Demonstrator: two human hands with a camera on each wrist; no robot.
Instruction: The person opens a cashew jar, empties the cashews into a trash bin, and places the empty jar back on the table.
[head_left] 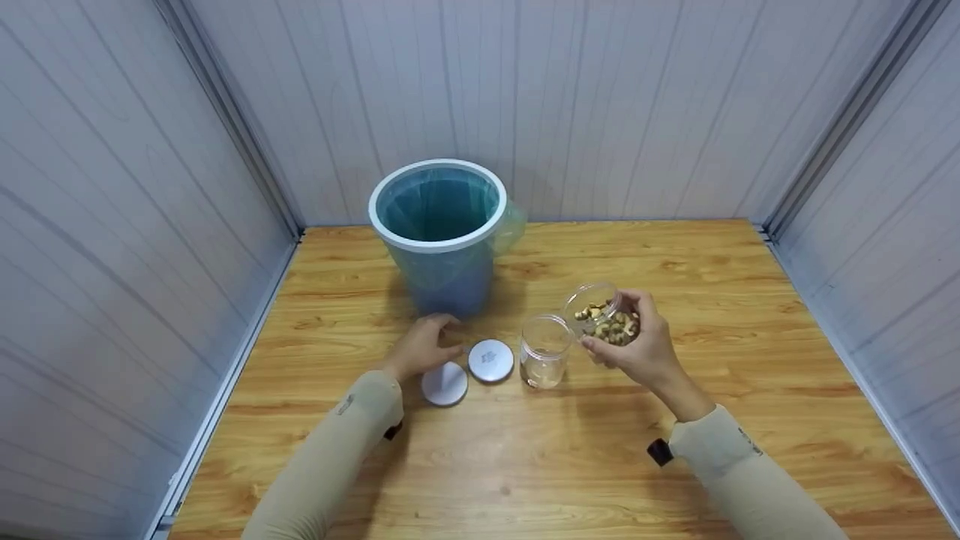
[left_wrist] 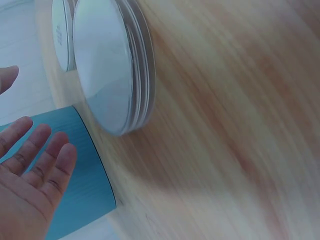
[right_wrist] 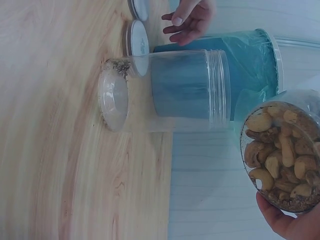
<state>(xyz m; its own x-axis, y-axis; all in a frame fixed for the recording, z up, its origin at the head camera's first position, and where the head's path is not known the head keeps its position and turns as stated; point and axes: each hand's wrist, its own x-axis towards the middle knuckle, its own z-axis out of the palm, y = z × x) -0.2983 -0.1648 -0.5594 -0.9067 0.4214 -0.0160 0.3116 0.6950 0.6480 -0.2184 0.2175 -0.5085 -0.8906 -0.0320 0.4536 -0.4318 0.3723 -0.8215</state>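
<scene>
My right hand (head_left: pixel 637 345) grips a clear plastic jar of cashew nuts (head_left: pixel 616 327), tilted so its mouth points left toward a second clear jar (head_left: pixel 545 352). This second jar stands upright and uncapped on the table; in the right wrist view some dark crumbs (right_wrist: pixel 119 66) lie at its bottom. Through the tilted jar's base, the cashews (right_wrist: pixel 285 155) show packed together. My left hand (head_left: pixel 424 346) hovers by two round white lids, its fingers loosely extended and holding nothing. One lid (head_left: pixel 445 384) lies nearest that wrist; the other lid (head_left: pixel 491 361), with printing on top, lies beside it.
A blue trash bin (head_left: pixel 450 285) with a white rim and a green liner bag (head_left: pixel 510 229) stands behind the lids. The wood-grain table (head_left: pixel 750 337) is enclosed by pale panel walls (head_left: pixel 600 112) at the back and both sides.
</scene>
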